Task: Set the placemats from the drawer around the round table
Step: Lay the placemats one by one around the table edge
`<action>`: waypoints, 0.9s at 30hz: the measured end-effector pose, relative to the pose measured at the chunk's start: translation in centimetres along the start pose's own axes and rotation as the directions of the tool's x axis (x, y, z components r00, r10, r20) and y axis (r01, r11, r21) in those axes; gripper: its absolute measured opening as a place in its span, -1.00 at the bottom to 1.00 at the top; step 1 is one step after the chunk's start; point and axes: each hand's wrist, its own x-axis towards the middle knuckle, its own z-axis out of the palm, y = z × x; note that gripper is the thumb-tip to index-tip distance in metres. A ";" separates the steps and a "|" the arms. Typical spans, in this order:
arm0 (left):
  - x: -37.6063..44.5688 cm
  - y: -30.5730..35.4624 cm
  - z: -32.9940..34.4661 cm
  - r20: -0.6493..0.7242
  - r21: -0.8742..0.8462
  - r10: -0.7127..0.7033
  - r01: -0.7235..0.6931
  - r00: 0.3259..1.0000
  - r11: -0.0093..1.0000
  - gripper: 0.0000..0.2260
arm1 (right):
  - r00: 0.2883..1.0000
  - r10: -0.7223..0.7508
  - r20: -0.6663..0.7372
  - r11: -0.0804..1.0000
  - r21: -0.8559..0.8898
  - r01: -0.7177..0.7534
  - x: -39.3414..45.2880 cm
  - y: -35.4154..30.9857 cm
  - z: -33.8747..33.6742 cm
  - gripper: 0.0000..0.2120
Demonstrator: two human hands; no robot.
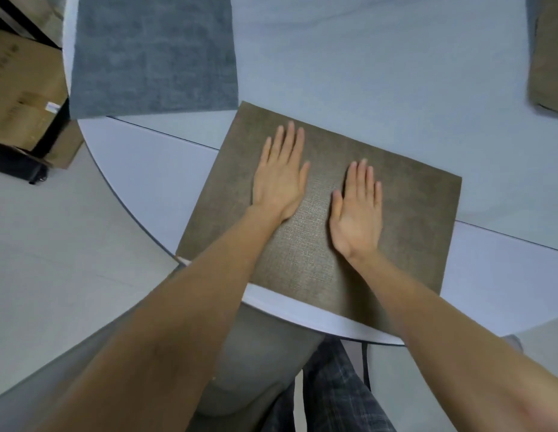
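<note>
Both hands flat on the brown woven rectangular placemat (318,213); left hand (280,173) and right hand (357,210) lie side by side near the mat's middle, a strip of mat between them, fingers straight and palms down, gripping nothing; just pressing.

Mat sits on the pale round counter (380,73) at the near edge, skewed relative to the rim; its near-left corner looks to reach or slightly overhang the edge, can't tell for sure.

My read: step = smoothing/squaring this mat. To do it well: keep palms flat w/ even pressure; rotate the mat till its long near side follows the rim; pull that left corner inboard so nothing hangs off; sweep hands outward from centre to flatten; lift straight up so the mat doesn't drag.

Other mats: grey-blue fabric rectangular placemat (153,54) at far left, its left side over the counter edge, prob needs nudging in; a second brown placemat (549,57) at far right, cropped by the frame. Spacing between the 3 looks roughly even, so match it.

Containers: drawer not in view, so no idea what's left inside; brown cardboard boxes (22,98) on the floor at left, closed as far as I can see, contents unknown.
</note>
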 end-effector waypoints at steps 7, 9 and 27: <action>-4.9 -3.0 0.3 0.068 0.081 -0.173 0.167 0.983 0.983 -0.46 | 0.997 0.065 0.049 0.997 -0.048 -0.063 -4.9 5.6 -1.0 -0.48; -5.8 -1.6 -0.2 0.071 0.122 -0.189 0.179 0.979 0.976 -0.44 | 0.977 0.208 0.053 0.978 -0.041 -0.206 -6.4 6.2 -1.4 -0.45; -11.9 1.0 1.7 0.095 0.133 -0.035 0.022 0.995 0.991 -0.48 | 0.999 0.008 0.048 0.998 -0.056 -0.005 -13.2 8.5 -0.4 -0.44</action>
